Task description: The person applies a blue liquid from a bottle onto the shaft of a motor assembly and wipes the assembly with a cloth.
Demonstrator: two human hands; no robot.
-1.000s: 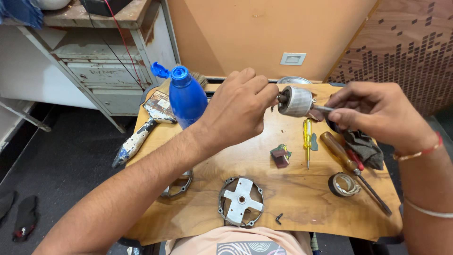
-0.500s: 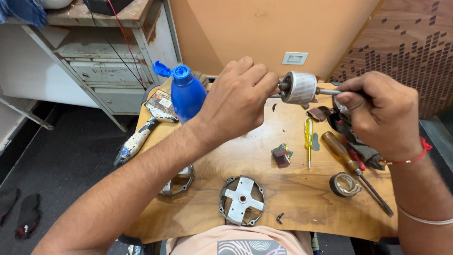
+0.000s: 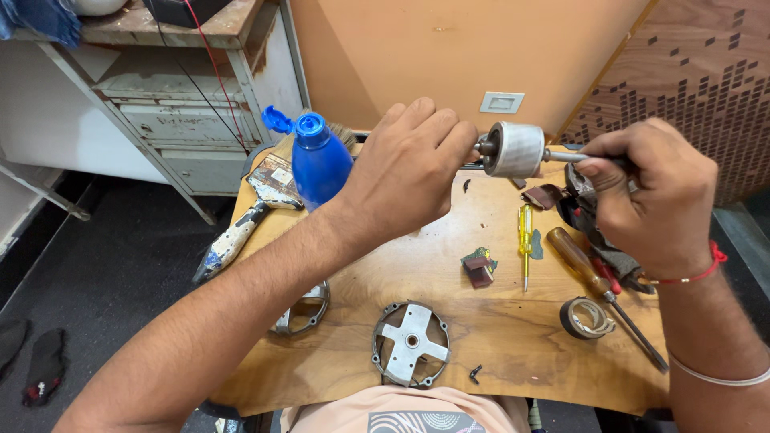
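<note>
— Above the middle of the wooden table (image 3: 481,337), held in the air: a motor rotor (image 3: 515,149), grey and cylindrical, shaft horizontal. Left hand (image 3: 409,172) closed, fingertips pinched on the shaft's left end; right hand (image 3: 654,196) closed around the shaft's right end.

— Looked risky?

— Somewhat. Gripped only by the thin shaft ends, so liable to slip and drop onto the cross-shaped end cover (image 3: 411,343) or the yellow tester screwdriver (image 3: 524,240) below. Might also have rolled off the table edge. Could have knocked the open blue bottle (image 3: 318,160) beside the left wrist with a stray elbow.

— And the rotor itself?

— Dull metal drum, smooth-sided, slightly scuffed, with a dark stub at the left end. Held level, well clear of the table. Couldn't tell the state of the shaft under the right fingers.
</note>
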